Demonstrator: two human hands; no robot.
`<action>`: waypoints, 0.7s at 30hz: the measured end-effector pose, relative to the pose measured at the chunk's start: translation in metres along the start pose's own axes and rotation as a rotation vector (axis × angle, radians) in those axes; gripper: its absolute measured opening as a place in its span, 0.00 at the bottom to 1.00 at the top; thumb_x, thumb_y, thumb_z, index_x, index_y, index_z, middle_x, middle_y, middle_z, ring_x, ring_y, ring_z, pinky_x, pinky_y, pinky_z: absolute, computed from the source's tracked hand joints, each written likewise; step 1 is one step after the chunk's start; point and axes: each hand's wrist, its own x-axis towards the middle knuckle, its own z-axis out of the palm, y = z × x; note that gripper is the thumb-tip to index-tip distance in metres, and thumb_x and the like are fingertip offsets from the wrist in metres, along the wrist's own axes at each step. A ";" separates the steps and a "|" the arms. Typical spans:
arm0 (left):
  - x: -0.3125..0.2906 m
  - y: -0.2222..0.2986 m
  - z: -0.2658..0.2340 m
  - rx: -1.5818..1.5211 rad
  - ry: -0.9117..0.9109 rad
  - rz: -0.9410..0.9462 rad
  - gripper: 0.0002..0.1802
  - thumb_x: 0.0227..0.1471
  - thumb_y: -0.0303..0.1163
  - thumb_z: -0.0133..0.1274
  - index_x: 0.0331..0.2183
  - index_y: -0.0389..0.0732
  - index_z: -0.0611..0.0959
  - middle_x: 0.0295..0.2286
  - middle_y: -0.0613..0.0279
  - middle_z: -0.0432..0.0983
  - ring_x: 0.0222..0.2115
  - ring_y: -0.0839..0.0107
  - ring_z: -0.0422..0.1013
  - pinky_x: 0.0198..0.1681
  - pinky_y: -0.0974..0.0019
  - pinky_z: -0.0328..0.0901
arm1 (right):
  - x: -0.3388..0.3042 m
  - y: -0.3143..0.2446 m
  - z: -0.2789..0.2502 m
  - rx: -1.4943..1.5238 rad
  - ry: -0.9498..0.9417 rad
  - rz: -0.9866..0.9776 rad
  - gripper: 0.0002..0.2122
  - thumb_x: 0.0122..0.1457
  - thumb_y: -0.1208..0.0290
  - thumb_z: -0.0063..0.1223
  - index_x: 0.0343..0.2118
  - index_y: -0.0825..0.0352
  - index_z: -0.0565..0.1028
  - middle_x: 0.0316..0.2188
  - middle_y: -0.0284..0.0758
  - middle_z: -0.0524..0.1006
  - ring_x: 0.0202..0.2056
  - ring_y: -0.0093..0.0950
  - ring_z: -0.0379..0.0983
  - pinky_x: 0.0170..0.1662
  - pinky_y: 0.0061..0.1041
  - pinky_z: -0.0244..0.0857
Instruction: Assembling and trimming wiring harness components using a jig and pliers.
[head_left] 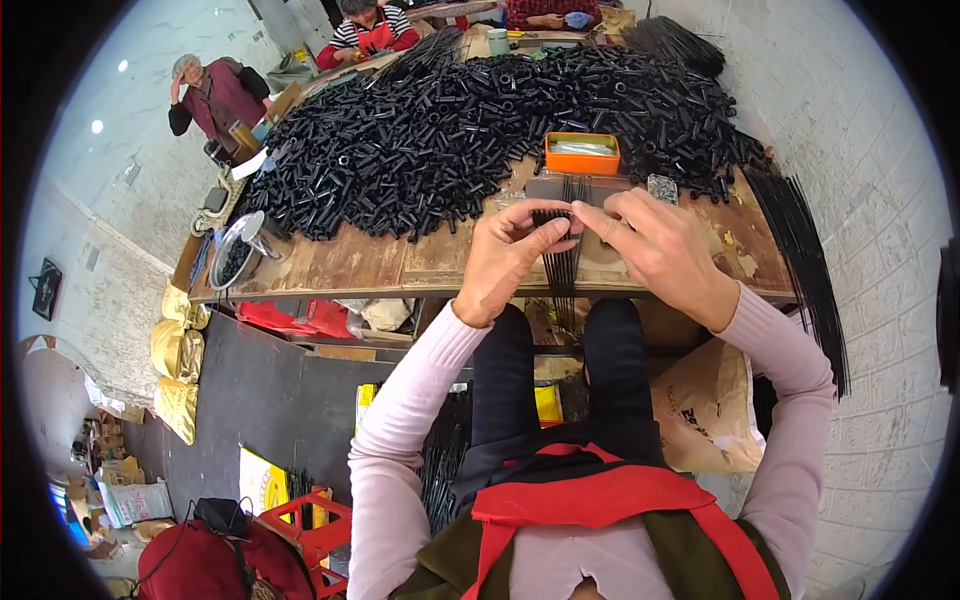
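Observation:
A bundle of thin black rods [561, 272] hangs over the table's front edge, its lower ends between my knees. My left hand [500, 258] is closed on it, thumb and fingers pinching it from the left. My right hand [662, 245] meets the left at the bundle's upper part. Its fingertips are pressed together there, and whatever they pinch is too small to make out. Just beyond my hands stands an orange box [552, 163] with pale thin strips in it. To its right is a small clear container [662, 190] of tiny pieces.
A large heap of short black tubes [420, 130] covers the wooden table [350, 265]. A metal bowl [222, 262] of black parts sits at its left edge. Long black rods [800, 250] lie along the right wall. Other people [370, 35] sit across; one person [215, 100] stands left.

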 end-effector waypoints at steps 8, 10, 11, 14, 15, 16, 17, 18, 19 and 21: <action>0.002 -0.007 -0.002 -0.048 -0.029 -0.012 0.13 0.57 0.22 0.53 0.45 0.31 0.80 0.38 0.55 0.80 0.40 0.72 0.76 0.46 0.67 0.74 | 0.013 0.013 0.002 0.192 0.023 -0.022 0.15 0.47 0.79 0.60 0.41 0.69 0.77 0.30 0.37 0.74 0.31 0.34 0.73 0.32 0.29 0.69; 0.002 -0.005 -0.004 -0.047 -0.012 -0.009 0.13 0.57 0.22 0.53 0.45 0.31 0.80 0.38 0.55 0.80 0.40 0.71 0.76 0.46 0.67 0.74 | 0.010 0.010 0.001 0.215 0.063 -0.030 0.15 0.47 0.79 0.60 0.41 0.70 0.77 0.30 0.37 0.74 0.32 0.34 0.73 0.33 0.29 0.69; 0.004 -0.005 -0.004 -0.045 -0.018 -0.014 0.13 0.57 0.22 0.53 0.45 0.30 0.80 0.38 0.54 0.80 0.41 0.69 0.76 0.47 0.66 0.74 | 0.003 0.010 -0.003 0.128 0.051 0.027 0.16 0.46 0.80 0.60 0.41 0.70 0.77 0.31 0.38 0.74 0.32 0.35 0.73 0.33 0.30 0.69; 0.004 -0.003 -0.005 -0.030 -0.029 -0.014 0.14 0.57 0.22 0.53 0.46 0.30 0.79 0.39 0.52 0.79 0.41 0.66 0.77 0.47 0.64 0.74 | -0.009 0.021 -0.014 0.056 -0.009 0.065 0.17 0.44 0.81 0.59 0.41 0.70 0.77 0.33 0.38 0.74 0.33 0.35 0.73 0.33 0.30 0.69; 0.005 -0.003 -0.005 -0.022 -0.042 -0.011 0.14 0.57 0.22 0.53 0.46 0.30 0.79 0.39 0.52 0.79 0.42 0.66 0.76 0.48 0.64 0.74 | -0.009 0.024 -0.017 0.065 -0.061 0.052 0.18 0.43 0.82 0.59 0.41 0.70 0.77 0.33 0.38 0.74 0.33 0.35 0.72 0.33 0.30 0.69; 0.004 -0.003 -0.004 -0.023 -0.041 -0.010 0.14 0.57 0.22 0.53 0.46 0.30 0.79 0.39 0.52 0.79 0.42 0.66 0.76 0.48 0.64 0.74 | -0.008 0.023 -0.019 0.065 -0.061 0.050 0.18 0.43 0.82 0.59 0.41 0.70 0.77 0.33 0.38 0.74 0.33 0.35 0.72 0.33 0.30 0.69; 0.004 -0.003 -0.003 -0.028 -0.043 -0.025 0.14 0.57 0.22 0.53 0.46 0.31 0.80 0.39 0.52 0.79 0.42 0.66 0.76 0.48 0.64 0.74 | -0.005 0.021 -0.023 0.046 -0.073 0.047 0.18 0.43 0.82 0.58 0.41 0.70 0.77 0.33 0.38 0.74 0.33 0.34 0.72 0.33 0.30 0.68; 0.004 -0.003 -0.003 -0.034 -0.046 -0.041 0.15 0.57 0.23 0.54 0.46 0.31 0.80 0.40 0.51 0.79 0.42 0.67 0.76 0.48 0.64 0.74 | -0.003 0.020 -0.025 0.027 -0.084 0.044 0.18 0.42 0.83 0.58 0.41 0.70 0.78 0.34 0.38 0.73 0.33 0.34 0.72 0.33 0.30 0.68; 0.004 -0.004 -0.003 -0.034 -0.046 -0.042 0.15 0.57 0.23 0.54 0.46 0.31 0.80 0.40 0.51 0.79 0.42 0.67 0.76 0.48 0.64 0.74 | -0.002 0.020 -0.026 0.027 -0.085 0.045 0.18 0.42 0.83 0.58 0.41 0.70 0.78 0.34 0.38 0.73 0.33 0.34 0.72 0.33 0.30 0.68; 0.004 -0.003 -0.004 -0.039 -0.060 -0.040 0.15 0.57 0.24 0.54 0.47 0.31 0.79 0.41 0.51 0.79 0.43 0.66 0.76 0.49 0.63 0.73 | -0.001 0.020 -0.027 0.046 -0.068 0.053 0.17 0.43 0.83 0.57 0.40 0.69 0.78 0.33 0.38 0.73 0.33 0.33 0.72 0.33 0.29 0.68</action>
